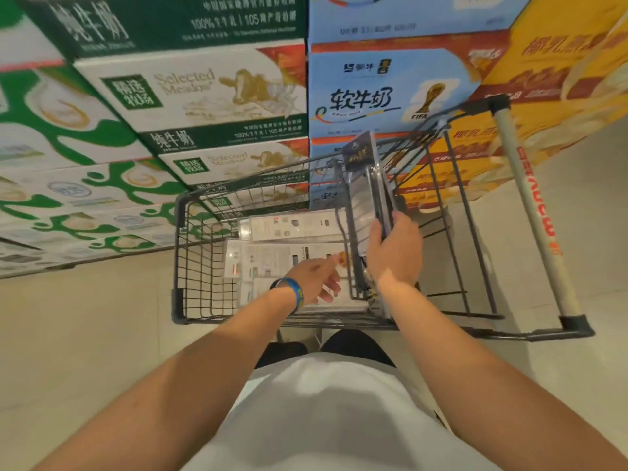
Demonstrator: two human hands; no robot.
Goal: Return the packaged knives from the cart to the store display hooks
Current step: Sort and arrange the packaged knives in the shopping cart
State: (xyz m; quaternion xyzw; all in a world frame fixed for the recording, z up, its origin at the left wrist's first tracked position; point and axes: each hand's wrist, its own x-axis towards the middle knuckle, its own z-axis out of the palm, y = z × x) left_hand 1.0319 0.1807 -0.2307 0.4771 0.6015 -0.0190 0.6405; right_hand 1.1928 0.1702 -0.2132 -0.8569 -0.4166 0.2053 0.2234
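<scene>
A dark wire shopping cart stands in front of me. My right hand grips the lower end of a stack of packaged knives, held upright above the cart basket, dark header card on top. My left hand, with a blue wristband, reaches down into the basket, fingers curled toward white-backed knife packages lying flat on the cart floor. Whether it holds one I cannot tell. Another flat package lies farther back. No display hooks are in view.
Stacked milk cartons in green and white rise on the left, blue cartons ahead, yellow boxes at the right. The cart handle runs along the right side. Pale floor tiles surround the cart.
</scene>
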